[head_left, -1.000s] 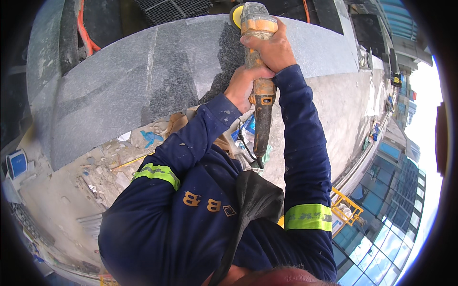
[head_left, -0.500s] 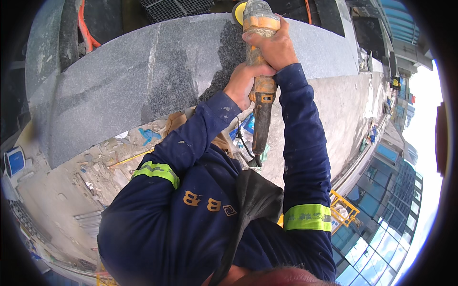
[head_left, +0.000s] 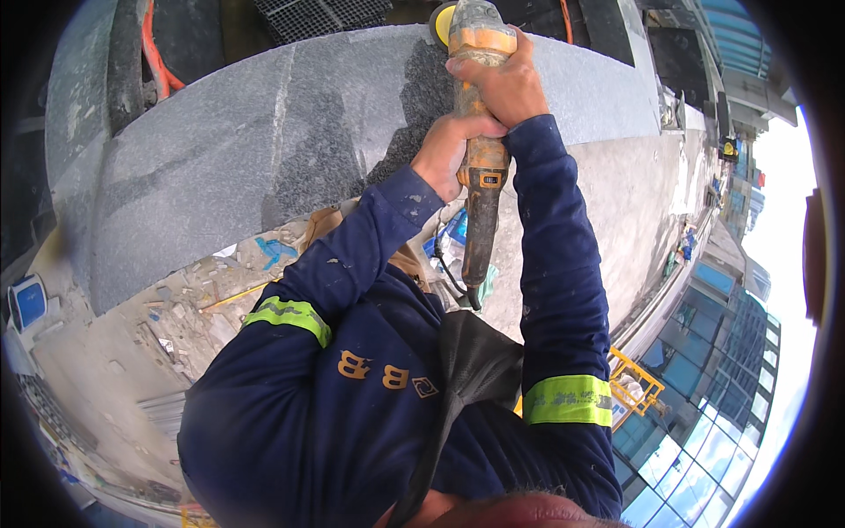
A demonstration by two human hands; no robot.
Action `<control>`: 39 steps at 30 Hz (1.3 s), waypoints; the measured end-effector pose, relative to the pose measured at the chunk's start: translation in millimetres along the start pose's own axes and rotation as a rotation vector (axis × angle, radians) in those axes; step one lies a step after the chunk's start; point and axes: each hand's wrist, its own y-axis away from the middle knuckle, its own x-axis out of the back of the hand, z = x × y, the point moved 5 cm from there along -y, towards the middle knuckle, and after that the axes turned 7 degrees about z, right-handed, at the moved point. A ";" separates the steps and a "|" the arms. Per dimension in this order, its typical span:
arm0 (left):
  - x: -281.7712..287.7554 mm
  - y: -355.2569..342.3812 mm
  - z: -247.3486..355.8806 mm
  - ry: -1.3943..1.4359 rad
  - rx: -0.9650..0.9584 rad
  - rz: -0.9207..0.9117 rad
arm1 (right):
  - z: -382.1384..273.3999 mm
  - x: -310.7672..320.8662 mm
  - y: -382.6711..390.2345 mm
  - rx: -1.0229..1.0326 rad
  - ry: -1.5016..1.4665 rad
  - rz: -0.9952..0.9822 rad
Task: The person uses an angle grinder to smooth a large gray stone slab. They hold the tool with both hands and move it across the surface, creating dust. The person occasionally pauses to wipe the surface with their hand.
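A dusty yellow-and-black angle grinder (head_left: 485,167) is held lengthwise in both hands over a grey stone slab (head_left: 220,132). Its yellow disc (head_left: 443,25) sits at the slab's far edge; whether it touches the stone I cannot tell. My left hand (head_left: 446,157) wraps round the middle of the grinder's body. Farther forward, my right hand (head_left: 509,84) grips it just behind the head. From the grinder's rear end, a black cord (head_left: 449,273) loops back towards me. The palms and several fingertips are hidden behind the tool.
Beyond the slab lie a black plastic grid (head_left: 321,18) and an orange hose (head_left: 157,57). Rubble (head_left: 198,304) and a blue scrap (head_left: 275,251) litter the ground on the near side. A yellow metal frame (head_left: 635,387) stands at the right, before a glass building (head_left: 695,387).
Almost nothing differs. Both hands keep their grip, and the grinder's rear end has shifted very slightly to the left.
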 end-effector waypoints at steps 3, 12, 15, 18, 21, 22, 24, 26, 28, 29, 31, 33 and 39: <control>2.3 2.0 0.1 -0.011 -0.027 0.002 | -0.5 -3.3 3.0 -0.004 -0.040 -0.039; 3.8 4.7 1.1 -0.008 0.008 0.028 | -8.2 -0.8 5.3 -0.027 0.001 -0.031; 4.5 6.8 3.5 0.001 -0.008 0.036 | -10.3 -4.7 5.4 -0.004 -0.004 -0.040; 1.1 3.2 3.9 -0.064 0.003 -0.002 | -6.3 -1.4 2.2 -0.032 -0.004 -0.010; 0.5 2.5 2.5 -0.082 0.023 0.005 | -6.3 0.6 1.9 -0.004 -0.015 0.009; 0.8 3.6 2.6 -0.060 0.018 0.011 | -6.3 -0.1 2.7 -0.007 -0.019 -0.004; 2.1 6.8 3.9 -0.022 -0.008 0.026 | -7.9 -3.0 4.2 0.003 -0.021 -0.027; 2.5 8.3 5.9 0.009 -0.022 0.027 | -11.2 -6.8 4.6 0.030 -0.030 -0.055; 2.9 7.9 6.7 0.008 0.009 0.028 | -10.7 -5.9 2.4 -0.001 0.008 -0.031; 3.0 6.3 8.0 0.010 0.017 0.029 | -11.1 -5.5 1.1 -0.005 0.014 -0.018; 3.0 4.8 9.3 0.001 0.016 0.025 | -12.3 -5.6 -0.7 0.001 -0.005 -0.013; 3.8 4.2 10.1 0.000 0.008 0.031 | -13.4 -6.2 -0.9 0.015 -0.004 -0.022; 4.3 1.6 8.3 0.004 0.024 0.024 | -11.3 -5.5 -3.4 0.032 0.029 -0.022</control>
